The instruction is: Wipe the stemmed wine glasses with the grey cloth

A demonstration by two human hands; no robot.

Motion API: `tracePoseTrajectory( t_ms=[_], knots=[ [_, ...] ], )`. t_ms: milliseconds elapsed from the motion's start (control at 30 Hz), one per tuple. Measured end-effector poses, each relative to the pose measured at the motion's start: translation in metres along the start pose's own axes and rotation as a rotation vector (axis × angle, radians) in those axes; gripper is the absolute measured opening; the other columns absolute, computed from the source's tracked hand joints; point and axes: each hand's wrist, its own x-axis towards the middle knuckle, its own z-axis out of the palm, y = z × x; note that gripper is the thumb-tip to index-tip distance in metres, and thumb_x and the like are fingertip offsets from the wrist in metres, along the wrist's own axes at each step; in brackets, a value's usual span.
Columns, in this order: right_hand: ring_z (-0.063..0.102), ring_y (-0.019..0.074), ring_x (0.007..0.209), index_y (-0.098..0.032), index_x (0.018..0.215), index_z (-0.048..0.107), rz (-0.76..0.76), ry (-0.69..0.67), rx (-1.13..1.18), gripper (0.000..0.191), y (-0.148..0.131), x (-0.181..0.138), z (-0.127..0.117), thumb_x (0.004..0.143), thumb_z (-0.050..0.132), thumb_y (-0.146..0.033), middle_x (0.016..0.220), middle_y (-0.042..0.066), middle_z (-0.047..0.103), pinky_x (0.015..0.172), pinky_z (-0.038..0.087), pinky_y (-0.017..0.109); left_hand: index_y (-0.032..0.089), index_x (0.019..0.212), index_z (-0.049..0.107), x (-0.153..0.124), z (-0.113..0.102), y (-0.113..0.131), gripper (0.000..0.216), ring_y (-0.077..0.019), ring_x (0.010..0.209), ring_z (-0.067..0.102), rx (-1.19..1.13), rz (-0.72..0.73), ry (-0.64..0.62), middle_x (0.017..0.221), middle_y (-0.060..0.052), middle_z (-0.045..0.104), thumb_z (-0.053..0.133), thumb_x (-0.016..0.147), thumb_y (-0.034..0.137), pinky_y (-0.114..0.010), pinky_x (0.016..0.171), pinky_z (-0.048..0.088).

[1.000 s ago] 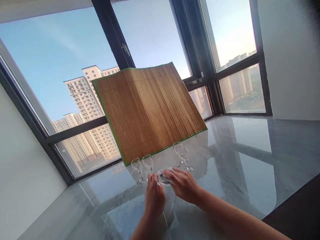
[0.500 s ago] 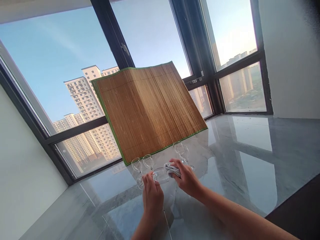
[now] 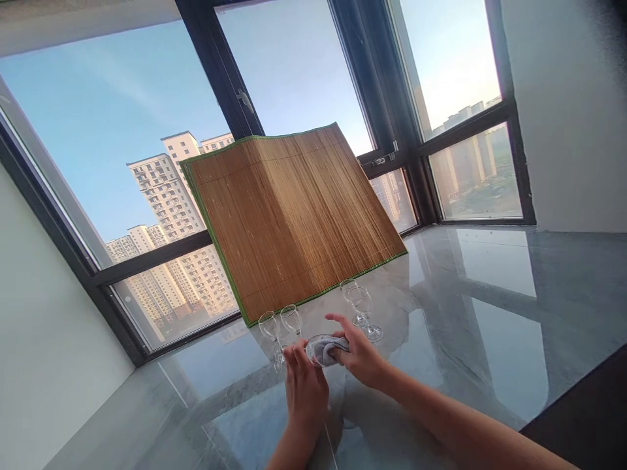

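Glass held sideways just above the grey marble table, straight in front of the bamboo mat (propped against the window). Left hand closed round the stem end of that glass, fingers curled. Right hand pinching a grey cloth stuffed into the bowl, forefinger raised, thumb pressing. Two upright glasses standing close together at the mat's lower left corner, just beyond the left hand. Two more glasses standing below the mat's lower edge, further right, just past the right hand. High-rise blocks outside, left of the mat.
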Motion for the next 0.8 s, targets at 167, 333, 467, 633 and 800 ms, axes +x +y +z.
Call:
tracePoseTrajectory(
  t_ms=[167,333,467,633,800],
  knots=[
    [0.043,0.0067,0.048,-0.019,0.131,0.039,0.171,-0.089,0.204,0.062,-0.011,0.000,-0.007,0.075,0.064,-0.026,0.075,-0.004,0.058,0.045,0.033,0.021,0.019,0.113,0.045,0.001,0.000,0.002,0.034,-0.0256,0.106,0.050,-0.110,-0.083,-0.074,0.109,-0.011,0.048,0.041,0.082,0.007,-0.044,0.092,0.042],
    [0.042,0.0074,0.047,-0.020,0.130,0.039,0.102,-0.012,0.225,0.059,-0.020,0.002,-0.013,0.079,0.064,-0.036,0.070,-0.006,0.055,0.043,0.031,0.021,0.021,0.107,0.049,0.004,-0.001,0.001,0.029,-0.0218,0.095,0.053,-0.377,-0.288,-0.098,0.105,-0.006,0.053,0.053,0.078,0.017,-0.037,0.086,0.044],
    [0.059,0.0136,0.069,-0.023,0.127,0.043,-0.115,0.221,-0.069,0.046,-0.015,0.003,-0.016,0.083,0.056,-0.023,0.084,0.001,0.066,0.066,0.045,0.027,0.024,0.102,0.046,0.010,-0.004,0.001,0.035,-0.0096,0.054,0.039,-0.856,-0.608,-0.132,0.074,0.006,0.044,0.065,0.074,0.031,-0.023,0.050,0.036],
    [0.061,0.0169,0.076,-0.023,0.131,0.042,-0.133,0.191,-0.379,0.051,0.004,0.003,-0.012,0.081,0.053,-0.015,0.085,0.002,0.069,0.074,0.044,0.031,0.025,0.099,0.044,0.017,-0.022,0.014,0.040,-0.0056,0.052,0.037,-1.556,-0.830,-0.247,0.077,0.006,0.044,0.069,0.069,0.022,-0.018,0.044,0.027],
    [0.058,0.0144,0.066,-0.020,0.125,0.044,-0.001,0.068,-0.332,0.051,0.022,0.008,-0.005,0.075,0.055,-0.012,0.077,0.000,0.066,0.065,0.041,0.027,0.019,0.100,0.050,0.019,-0.040,0.014,0.031,-0.0059,0.054,0.037,-1.880,-0.933,-0.304,0.080,0.002,0.048,0.064,0.072,0.014,-0.018,0.042,0.025]
  ],
)
